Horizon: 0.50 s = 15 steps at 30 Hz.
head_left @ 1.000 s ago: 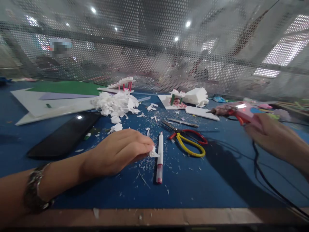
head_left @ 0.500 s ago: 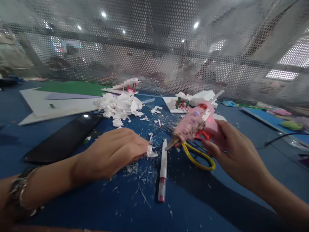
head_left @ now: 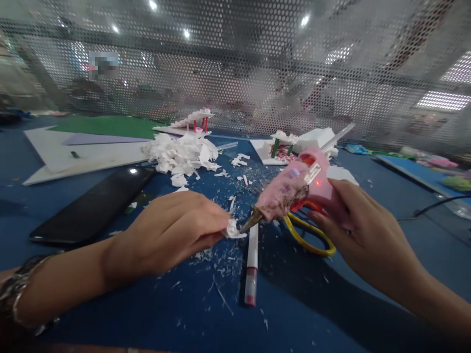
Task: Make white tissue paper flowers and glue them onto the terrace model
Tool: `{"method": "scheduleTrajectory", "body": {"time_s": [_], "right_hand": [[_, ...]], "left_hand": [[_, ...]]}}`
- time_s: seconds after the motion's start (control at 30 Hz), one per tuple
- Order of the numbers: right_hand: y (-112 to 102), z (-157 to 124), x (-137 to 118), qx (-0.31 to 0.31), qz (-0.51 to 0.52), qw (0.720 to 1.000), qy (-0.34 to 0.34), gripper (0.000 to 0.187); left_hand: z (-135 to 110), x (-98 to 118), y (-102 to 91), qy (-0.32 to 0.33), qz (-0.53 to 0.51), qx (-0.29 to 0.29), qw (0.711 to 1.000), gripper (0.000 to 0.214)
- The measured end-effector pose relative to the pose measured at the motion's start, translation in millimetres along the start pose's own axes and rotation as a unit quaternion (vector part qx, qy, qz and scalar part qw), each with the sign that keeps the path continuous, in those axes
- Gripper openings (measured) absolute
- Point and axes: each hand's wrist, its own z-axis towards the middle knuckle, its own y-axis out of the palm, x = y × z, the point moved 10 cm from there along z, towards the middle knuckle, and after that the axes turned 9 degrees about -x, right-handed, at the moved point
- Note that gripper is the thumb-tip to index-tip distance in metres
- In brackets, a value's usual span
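Note:
My left hand (head_left: 176, 230) pinches a small crumpled piece of white paper (head_left: 234, 229) just above the blue table. In my right hand (head_left: 362, 220) is a pink glue gun (head_left: 294, 189), its red light lit and a clear glue stick (head_left: 336, 138) poking out of the back. The dark metal nozzle points left and down, at or very near the edge of the paper piece; I cannot tell whether they touch. Under the glue gun lie a white pen (head_left: 252, 260) with a red end and scissors with a yellow handle (head_left: 309, 240), partly hidden.
A black phone (head_left: 95, 206) lies left of my left hand. Behind it are a heap of torn white paper (head_left: 184, 154) and green sheets (head_left: 106, 127). Small models with red posts (head_left: 200, 120) and green posts (head_left: 281, 144) stand farther back, before a perforated metal screen (head_left: 235, 68).
The glue gun has moved left and slightly down, bringing its nozzle from over the pen to the paper piece. My left hand still pinches the paper. The view has shifted slightly.

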Motion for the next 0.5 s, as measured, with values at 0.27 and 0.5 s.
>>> {"method": "scheduleTrajectory", "body": {"time_s": [0.27,0.5], "right_hand": [[0.9,0.2,-0.4,-0.011,0.023,1.0,0.005,0.032],[3.8,-0.1,-0.4,-0.021,0.017,1.0,0.006,0.034]], "left_hand": [[-6.1,-7.4,9.2,-0.026,-0.029,-0.011,0.999,0.027],[-6.2,-8.0,8.9,-0.037,-0.019,-0.011,0.999,0.026]]}}
